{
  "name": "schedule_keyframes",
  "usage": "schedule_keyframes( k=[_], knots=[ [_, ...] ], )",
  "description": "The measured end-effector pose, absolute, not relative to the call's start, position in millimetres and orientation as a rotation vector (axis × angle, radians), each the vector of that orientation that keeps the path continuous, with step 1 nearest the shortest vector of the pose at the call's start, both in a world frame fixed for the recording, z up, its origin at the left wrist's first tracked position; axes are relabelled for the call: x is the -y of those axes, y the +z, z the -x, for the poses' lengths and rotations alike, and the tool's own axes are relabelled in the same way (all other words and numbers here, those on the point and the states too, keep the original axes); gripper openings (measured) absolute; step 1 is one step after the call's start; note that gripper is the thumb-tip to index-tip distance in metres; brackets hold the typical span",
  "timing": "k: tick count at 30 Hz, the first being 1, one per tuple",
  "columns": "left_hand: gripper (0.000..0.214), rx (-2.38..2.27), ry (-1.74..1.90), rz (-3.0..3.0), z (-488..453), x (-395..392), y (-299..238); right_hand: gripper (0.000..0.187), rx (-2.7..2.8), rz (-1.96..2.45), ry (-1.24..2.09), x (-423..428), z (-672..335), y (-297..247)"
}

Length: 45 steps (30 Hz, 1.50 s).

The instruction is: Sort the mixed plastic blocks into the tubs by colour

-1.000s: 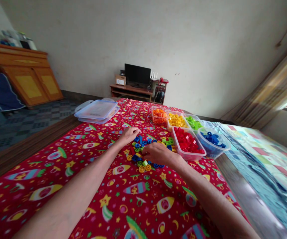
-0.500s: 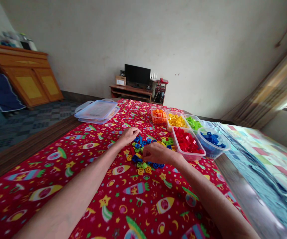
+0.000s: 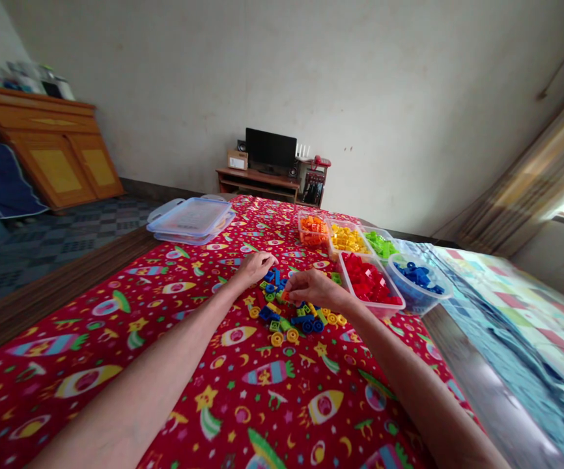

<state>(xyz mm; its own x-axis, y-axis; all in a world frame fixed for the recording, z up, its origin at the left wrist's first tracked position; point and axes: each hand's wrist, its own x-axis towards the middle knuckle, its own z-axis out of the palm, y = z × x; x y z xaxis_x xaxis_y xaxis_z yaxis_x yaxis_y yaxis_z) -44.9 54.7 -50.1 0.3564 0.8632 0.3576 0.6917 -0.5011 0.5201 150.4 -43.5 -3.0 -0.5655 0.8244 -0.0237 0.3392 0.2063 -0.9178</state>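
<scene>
A mixed heap of toy building blocks (image 3: 269,312) in blue, green, yellow and red lies on the red patterned cloth (image 3: 189,365). Over the heap, my right hand (image 3: 314,290) pinches a small orange block (image 3: 286,296) between thumb and fingers. My left hand (image 3: 256,266) rests on the cloth at the heap's left edge, fingers curled in. Its palm is hidden, so I cannot see whether anything is inside. Several yellow wheel-like pieces (image 3: 292,335) lie along the near side of the heap.
Clear tubs stand right of the heap: orange blocks (image 3: 313,229), yellow blocks (image 3: 348,240), green blocks (image 3: 380,245), red blocks (image 3: 367,277) and blue blocks (image 3: 416,277). Stacked plastic lids (image 3: 191,218) lie at the table's far left. A bed (image 3: 516,312) adjoins on the right.
My right hand has lifted and shifted slightly up, uncovering more blocks beneath it, and an orange block now shows at its fingertips. My left hand has stayed in place.
</scene>
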Motion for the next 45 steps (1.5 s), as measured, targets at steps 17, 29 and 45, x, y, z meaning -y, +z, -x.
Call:
schedule_keyframes(
  k=[17, 29, 45],
  knots=[
    [0.044, -1.421, 0.853, -2.361, 45, -54, -50, 0.012, 1.817, 1.615, 0.266, -70, -187, 68],
    [0.041, -1.429, 0.854, -2.349, 43, -56, -51, 0.016, 1.635, 1.397, 0.568, -69, -191, 68],
    [0.037, -1.395, 0.878, -2.323, 44, -52, -51, 0.019, 2.405, 1.155, 0.353, 53, -106, -2]
  ],
)
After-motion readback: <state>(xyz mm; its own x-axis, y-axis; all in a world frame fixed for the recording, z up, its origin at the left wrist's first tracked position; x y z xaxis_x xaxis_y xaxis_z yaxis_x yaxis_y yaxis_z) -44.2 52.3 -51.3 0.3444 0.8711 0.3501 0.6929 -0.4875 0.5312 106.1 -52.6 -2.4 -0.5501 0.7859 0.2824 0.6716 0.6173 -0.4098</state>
